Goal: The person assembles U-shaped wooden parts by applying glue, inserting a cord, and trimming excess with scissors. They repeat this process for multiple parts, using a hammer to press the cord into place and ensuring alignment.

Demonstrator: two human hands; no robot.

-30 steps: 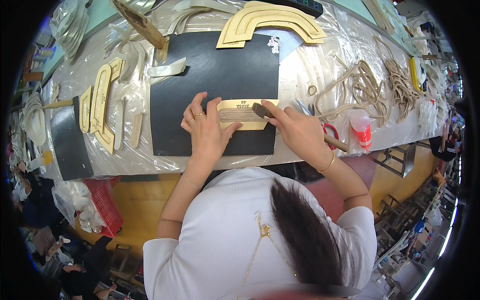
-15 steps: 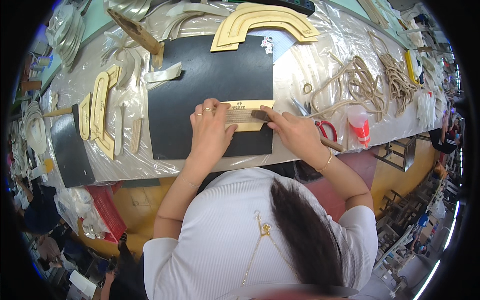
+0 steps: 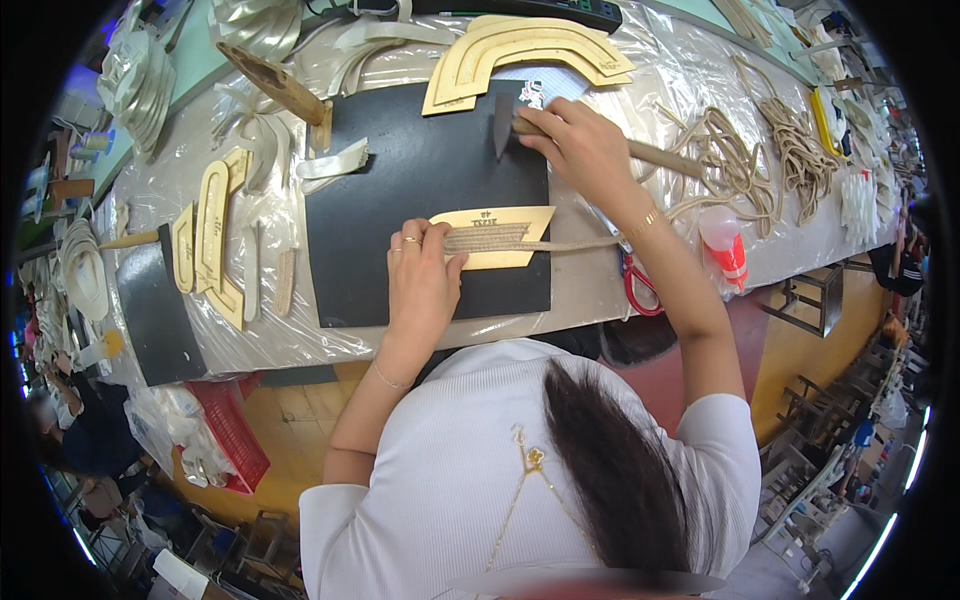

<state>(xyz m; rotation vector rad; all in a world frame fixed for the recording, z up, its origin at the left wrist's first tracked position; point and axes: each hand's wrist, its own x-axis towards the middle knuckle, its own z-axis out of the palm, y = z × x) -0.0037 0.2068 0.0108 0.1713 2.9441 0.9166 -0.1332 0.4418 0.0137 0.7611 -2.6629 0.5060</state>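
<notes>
Rope: a flat band of braided rope (image 3: 500,240) lies across a gold card piece (image 3: 497,237) on a black mat (image 3: 420,190), its loose tail running off to the right.
Left hand: the left hand (image 3: 420,280) presses flat on the rope's left end and the card, fingers spread, gripping nothing.
Right hand: the right hand (image 3: 580,150) is well apart from the rope, near the mat's far edge, closed around a wooden-handled tool (image 3: 640,152).
Nearby: red scissors (image 3: 640,285) and a small red-capped bottle (image 3: 722,245) sit just right of the mat.
</notes>
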